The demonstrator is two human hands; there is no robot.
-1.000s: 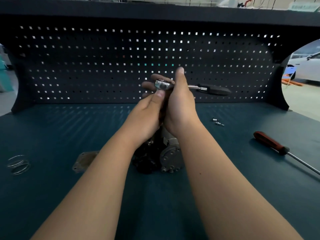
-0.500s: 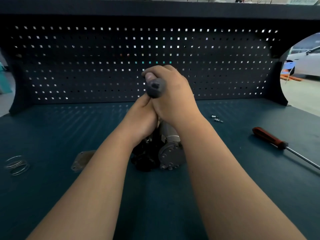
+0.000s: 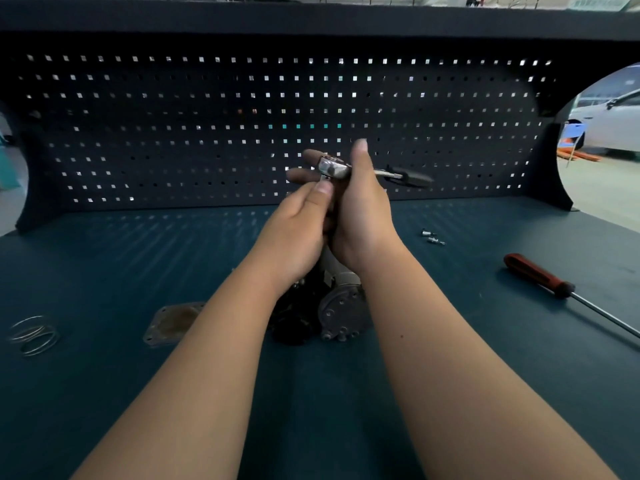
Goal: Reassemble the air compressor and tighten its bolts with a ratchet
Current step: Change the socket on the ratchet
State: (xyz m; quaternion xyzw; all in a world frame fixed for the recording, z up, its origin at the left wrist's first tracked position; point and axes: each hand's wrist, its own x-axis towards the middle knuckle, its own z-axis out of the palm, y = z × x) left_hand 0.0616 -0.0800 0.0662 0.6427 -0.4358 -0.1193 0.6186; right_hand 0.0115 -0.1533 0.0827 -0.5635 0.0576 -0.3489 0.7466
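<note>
The air compressor (image 3: 341, 311), a grey metal body with a black part on its left, stands on the bench below my wrists. Above it a ratchet (image 3: 334, 168) with a chrome head sits upright on the compressor, and its dark handle (image 3: 412, 177) points right. My right hand (image 3: 360, 216) wraps the ratchet just behind the head. My left hand (image 3: 301, 223) grips the shaft under the head, thumb pressed up against it. What the ratchet's lower end meets is hidden by my hands.
A red-handled screwdriver (image 3: 540, 277) lies at the right. Two small bolts (image 3: 433, 237) rest behind it. A flat metal plate (image 3: 171, 323) and wire rings (image 3: 33, 336) lie at the left. A pegboard wall (image 3: 207, 133) closes the back of the teal bench (image 3: 104, 258).
The ratchet handle swung toward me half a second ago and has swung back to point right, as it did a second ago. Both hands stay on the tool.
</note>
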